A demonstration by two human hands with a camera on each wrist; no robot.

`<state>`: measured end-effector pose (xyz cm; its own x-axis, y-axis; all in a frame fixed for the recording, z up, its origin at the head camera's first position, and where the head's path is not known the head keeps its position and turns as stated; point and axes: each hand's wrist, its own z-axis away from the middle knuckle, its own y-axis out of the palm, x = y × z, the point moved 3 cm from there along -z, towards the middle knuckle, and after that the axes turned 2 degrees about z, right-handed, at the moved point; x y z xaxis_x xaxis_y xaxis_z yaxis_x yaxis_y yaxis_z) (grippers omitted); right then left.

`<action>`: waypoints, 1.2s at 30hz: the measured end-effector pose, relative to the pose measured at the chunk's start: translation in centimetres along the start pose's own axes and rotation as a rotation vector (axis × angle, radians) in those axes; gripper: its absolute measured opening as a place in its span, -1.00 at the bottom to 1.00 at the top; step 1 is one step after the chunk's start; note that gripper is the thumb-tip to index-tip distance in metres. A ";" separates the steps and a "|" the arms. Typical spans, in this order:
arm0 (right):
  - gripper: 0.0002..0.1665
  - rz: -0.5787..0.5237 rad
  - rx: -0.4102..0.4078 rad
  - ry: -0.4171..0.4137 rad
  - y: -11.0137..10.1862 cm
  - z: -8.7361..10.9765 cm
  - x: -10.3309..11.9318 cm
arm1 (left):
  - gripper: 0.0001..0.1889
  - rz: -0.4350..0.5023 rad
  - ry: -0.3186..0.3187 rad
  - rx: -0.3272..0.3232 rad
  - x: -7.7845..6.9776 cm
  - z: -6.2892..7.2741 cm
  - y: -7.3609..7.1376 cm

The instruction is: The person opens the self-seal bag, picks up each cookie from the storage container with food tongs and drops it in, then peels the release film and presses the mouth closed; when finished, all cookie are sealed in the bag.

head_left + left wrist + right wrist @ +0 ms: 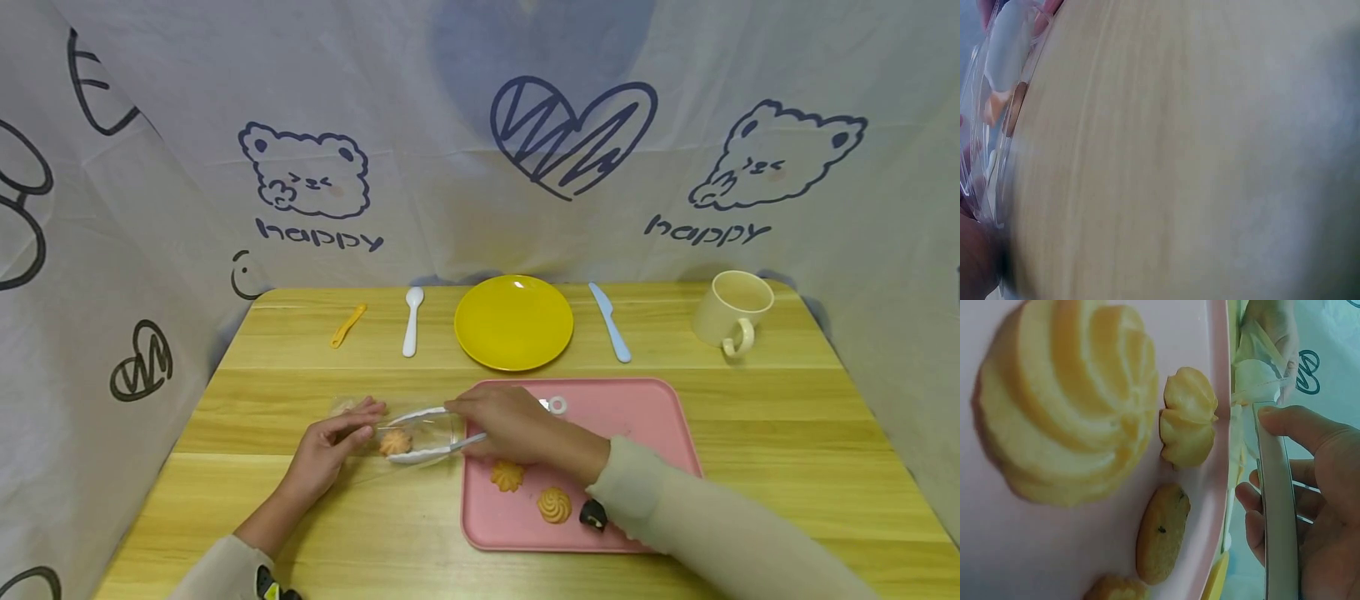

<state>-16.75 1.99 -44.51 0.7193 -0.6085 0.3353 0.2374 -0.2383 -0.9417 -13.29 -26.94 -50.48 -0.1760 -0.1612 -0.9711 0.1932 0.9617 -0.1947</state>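
Observation:
My right hand (517,425) grips a pair of tongs (1279,506) with a metal handle and white tips. Those tips reach into a clear plastic bag (431,433), one on each side of a star-shaped cookie (396,442); whether they pinch it cannot be told. At the bag's left part, my left hand (322,454) holds the film between thumb and fingers. The left wrist view catches the bag (994,156) at its edge, a white tip inside. Under the right hand lies a pink tray (660,417) bearing a ridged cookie (507,476) and a swirl cookie (554,505).
A yellow plate (513,323) is at the back, with a white spoon (412,321) and small orange utensil (348,325) left of it. To its right are a light blue knife (611,323) and a cream mug (731,308). An oblong cookie (1163,534) also lies on the tray.

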 end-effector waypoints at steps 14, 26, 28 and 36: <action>-0.23 0.014 0.019 0.028 0.2 -0.3 0.3 | -0.73 -0.007 0.002 -0.002 0.0 0.0 0.0; -0.20 -0.023 0.015 0.028 -0.7 0.6 -0.1 | -0.74 -0.018 -0.003 -0.013 0.1 0.0 0.0; -0.21 -0.018 0.006 0.018 -0.9 0.9 -0.3 | -0.74 -0.019 -0.002 -0.013 0.1 0.0 0.0; -0.26 -0.015 -0.034 0.005 -1.5 2.3 -1.4 | -0.73 -0.015 0.005 -0.007 0.1 0.0 0.0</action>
<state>-16.57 4.96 -43.61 0.7123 -0.6087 0.3495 0.2253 -0.2732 -0.9352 -13.26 -26.97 -50.53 -0.1834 -0.1747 -0.9674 0.1841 0.9605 -0.2084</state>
